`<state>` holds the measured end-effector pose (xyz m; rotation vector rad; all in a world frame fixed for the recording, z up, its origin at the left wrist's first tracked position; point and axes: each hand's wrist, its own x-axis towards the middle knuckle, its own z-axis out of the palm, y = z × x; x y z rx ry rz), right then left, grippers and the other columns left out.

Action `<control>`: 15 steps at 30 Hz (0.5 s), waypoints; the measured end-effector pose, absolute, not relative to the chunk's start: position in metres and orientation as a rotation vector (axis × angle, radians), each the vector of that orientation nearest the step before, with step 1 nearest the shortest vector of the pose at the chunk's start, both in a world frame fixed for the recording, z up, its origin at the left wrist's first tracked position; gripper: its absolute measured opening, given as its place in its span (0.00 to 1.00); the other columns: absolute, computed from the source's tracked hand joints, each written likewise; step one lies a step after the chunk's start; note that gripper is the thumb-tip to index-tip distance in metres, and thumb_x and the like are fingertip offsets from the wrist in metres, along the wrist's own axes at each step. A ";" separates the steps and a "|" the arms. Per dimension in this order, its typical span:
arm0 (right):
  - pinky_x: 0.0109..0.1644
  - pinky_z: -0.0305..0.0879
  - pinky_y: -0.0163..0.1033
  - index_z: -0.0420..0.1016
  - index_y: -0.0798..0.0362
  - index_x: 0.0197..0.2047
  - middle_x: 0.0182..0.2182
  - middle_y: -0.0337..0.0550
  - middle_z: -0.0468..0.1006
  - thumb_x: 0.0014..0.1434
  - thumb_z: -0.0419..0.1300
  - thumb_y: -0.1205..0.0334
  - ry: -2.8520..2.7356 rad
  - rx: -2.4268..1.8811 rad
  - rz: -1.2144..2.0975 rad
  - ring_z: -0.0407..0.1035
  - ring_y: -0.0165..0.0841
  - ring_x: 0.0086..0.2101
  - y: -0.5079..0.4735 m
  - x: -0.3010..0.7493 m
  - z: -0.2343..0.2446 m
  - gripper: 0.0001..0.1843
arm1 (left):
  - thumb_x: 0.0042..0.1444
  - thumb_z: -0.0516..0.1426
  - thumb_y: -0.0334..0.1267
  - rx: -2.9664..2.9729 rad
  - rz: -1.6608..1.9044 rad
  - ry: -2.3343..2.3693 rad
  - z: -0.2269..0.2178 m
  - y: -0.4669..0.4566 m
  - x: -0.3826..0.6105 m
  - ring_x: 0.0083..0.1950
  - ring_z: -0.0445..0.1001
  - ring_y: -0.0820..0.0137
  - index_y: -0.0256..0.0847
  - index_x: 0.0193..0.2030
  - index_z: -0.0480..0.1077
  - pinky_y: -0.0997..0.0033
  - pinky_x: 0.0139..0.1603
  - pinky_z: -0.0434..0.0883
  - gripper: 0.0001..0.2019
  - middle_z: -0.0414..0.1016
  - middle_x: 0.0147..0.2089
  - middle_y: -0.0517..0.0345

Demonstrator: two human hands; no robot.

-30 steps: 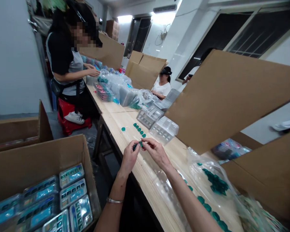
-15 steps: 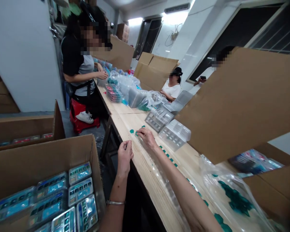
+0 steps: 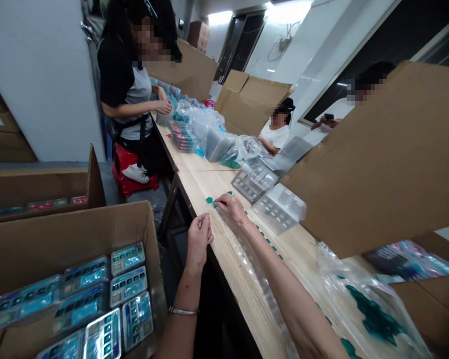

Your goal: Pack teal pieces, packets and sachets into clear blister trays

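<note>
My right hand [image 3: 232, 208] reaches over the wooden table [image 3: 224, 269], its thumb and fingers pinched at a small green piece [image 3: 214, 204]. Just beyond those fingertips lies another green piece [image 3: 209, 200] on the wood. Closer to me, my left hand [image 3: 199, 239] is at the table's edge with thumb and forefinger pressed together; anything between them is too small to make out. A clear plastic strip [image 3: 260, 286] runs along the table beneath my right forearm. More green pieces [image 3: 269, 242] lie in a row beyond that arm.
Clear plastic trays [image 3: 280, 207] stand past my right hand. A clear bag [image 3: 336, 269] with green pieces lies at right, below a large cardboard flap [image 3: 389, 154]. At left, an open carton [image 3: 71, 219] holds several blister packs [image 3: 136, 319]. Co-workers sit farther along.
The view has swung slightly, so the scene sits farther right. Both hands keep almost the same pose, the right one still at the green piece.
</note>
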<state>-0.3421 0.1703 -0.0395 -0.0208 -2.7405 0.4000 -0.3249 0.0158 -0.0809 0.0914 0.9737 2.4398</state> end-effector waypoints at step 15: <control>0.35 0.58 0.32 0.76 0.56 0.31 0.30 0.45 0.75 0.55 0.59 0.66 -2.875 -0.066 0.162 0.68 0.30 0.31 0.144 -0.357 -0.032 0.05 | 0.50 0.58 0.43 0.058 2.278 1.122 -0.078 0.017 -0.328 0.17 0.50 0.83 0.31 0.56 0.58 0.82 0.14 0.49 0.29 0.53 0.22 0.70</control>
